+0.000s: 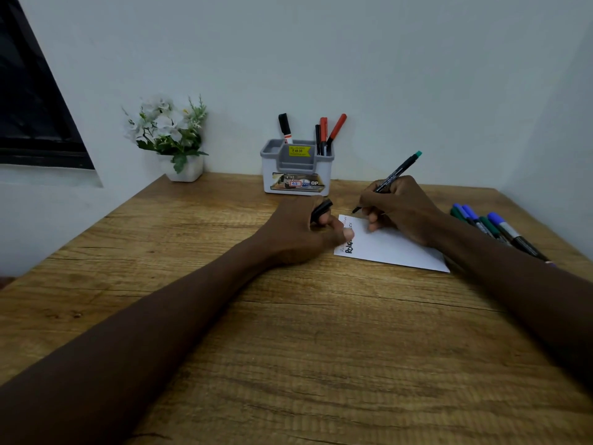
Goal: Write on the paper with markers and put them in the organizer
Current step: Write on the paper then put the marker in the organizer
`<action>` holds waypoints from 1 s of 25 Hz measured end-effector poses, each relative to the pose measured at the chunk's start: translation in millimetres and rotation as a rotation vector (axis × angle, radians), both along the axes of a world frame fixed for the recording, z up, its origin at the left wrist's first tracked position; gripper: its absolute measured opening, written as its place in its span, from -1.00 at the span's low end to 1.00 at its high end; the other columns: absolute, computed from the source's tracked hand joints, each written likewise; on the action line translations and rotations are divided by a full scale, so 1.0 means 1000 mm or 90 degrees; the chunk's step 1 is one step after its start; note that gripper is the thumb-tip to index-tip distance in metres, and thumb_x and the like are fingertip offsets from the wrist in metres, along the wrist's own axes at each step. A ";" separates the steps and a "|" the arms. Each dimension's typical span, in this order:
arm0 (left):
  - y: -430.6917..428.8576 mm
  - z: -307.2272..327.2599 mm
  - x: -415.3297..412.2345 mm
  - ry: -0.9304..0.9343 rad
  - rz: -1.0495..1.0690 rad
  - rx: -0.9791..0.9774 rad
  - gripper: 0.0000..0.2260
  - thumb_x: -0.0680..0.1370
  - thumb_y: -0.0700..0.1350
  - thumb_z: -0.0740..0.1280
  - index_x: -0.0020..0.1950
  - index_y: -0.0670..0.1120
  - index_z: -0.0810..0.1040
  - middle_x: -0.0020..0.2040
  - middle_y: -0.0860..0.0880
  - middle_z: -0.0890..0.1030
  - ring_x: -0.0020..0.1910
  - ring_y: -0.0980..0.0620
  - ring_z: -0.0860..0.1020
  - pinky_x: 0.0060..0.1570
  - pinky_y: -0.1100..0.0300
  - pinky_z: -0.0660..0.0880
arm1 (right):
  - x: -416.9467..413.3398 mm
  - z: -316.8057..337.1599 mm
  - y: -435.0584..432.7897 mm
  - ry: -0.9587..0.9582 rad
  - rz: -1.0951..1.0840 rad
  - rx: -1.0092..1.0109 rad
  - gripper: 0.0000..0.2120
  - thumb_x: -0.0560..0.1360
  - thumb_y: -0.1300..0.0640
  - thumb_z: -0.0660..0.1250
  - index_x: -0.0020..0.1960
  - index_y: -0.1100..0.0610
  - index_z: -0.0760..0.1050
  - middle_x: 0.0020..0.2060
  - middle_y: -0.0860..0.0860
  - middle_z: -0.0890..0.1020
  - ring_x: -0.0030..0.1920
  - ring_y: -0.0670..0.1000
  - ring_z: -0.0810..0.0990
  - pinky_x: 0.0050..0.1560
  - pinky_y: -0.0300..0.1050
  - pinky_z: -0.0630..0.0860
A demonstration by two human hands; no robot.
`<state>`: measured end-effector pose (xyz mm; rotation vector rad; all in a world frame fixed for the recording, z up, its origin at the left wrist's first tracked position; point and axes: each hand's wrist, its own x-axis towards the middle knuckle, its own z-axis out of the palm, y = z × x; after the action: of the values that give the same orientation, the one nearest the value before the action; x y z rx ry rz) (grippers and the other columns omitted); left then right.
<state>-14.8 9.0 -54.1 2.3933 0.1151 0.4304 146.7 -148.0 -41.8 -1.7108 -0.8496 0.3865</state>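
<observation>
Curled around a dark marker cap (322,209), the left hand (300,232) rests on the wooden desk (199,316), with its thumb pressing down the near left edge of the white paper (390,248). Starting from the far left of the scene, a dark window frame (35,101) fills the corner, and a small white pot of white flowers (167,136) stands at the back edge of the desk against the wall. Further right, also at the back, sits the grey and white organizer (296,168), bearing a yellow price sticker. One black-capped marker (284,127) stands in its left rear compartment, and a cluster of red and black markers (327,134) leans in its right one.

Just in front of the organizer the two hands meet over the paper. Some handwriting shows along the sheet's left side, partly covered by the left thumb; the words are too small to read fully. The right hand (398,208) is closed in a writing grip on a black marker with a teal end (390,178), its tip down at the paper's far left corner, the barrel tilting up and to the right. Whether the tip actually touches the sheet I cannot tell.

Right of the paper, near the desk's right edge, a bunch of blue and green capped markers (494,229) lies flat, side by side.
</observation>
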 end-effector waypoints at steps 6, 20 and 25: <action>0.001 0.001 -0.004 -0.069 0.070 0.012 -0.64 0.71 0.07 0.11 0.06 -0.03 0.67 -0.13 0.16 0.62 -0.13 0.30 0.52 -0.15 0.33 0.35 | -0.003 0.011 -0.003 0.114 0.048 0.116 -0.86 0.46 0.27 0.53 -0.10 0.16 0.57 -0.33 0.09 0.62 -0.42 -0.05 0.52 -0.43 -0.24 0.50; 0.008 0.000 -0.003 -0.168 0.051 0.030 -0.81 0.62 -0.05 0.37 0.20 -0.01 0.68 0.04 0.14 0.69 -0.03 0.35 0.56 -0.08 0.56 0.39 | -0.022 0.013 -0.006 0.304 0.159 0.189 -0.80 0.61 0.28 0.16 -0.12 0.20 0.52 -0.20 0.24 0.73 -0.27 0.06 0.75 -0.25 -0.11 0.70; 0.004 -0.002 -0.004 -0.161 0.045 0.056 -0.79 0.65 -0.06 0.31 -0.09 -0.04 0.70 -0.25 0.13 0.67 -0.19 0.24 0.60 -0.18 0.41 0.44 | -0.019 0.009 -0.007 0.174 0.154 0.112 -0.77 0.36 0.28 0.50 -0.01 0.34 0.63 -0.13 0.24 0.74 -0.15 0.09 0.76 -0.18 -0.18 0.70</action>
<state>-19.3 12.9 -56.2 2.4027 0.0679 0.7811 128.2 -155.2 -33.2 -1.3603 -0.8622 0.6728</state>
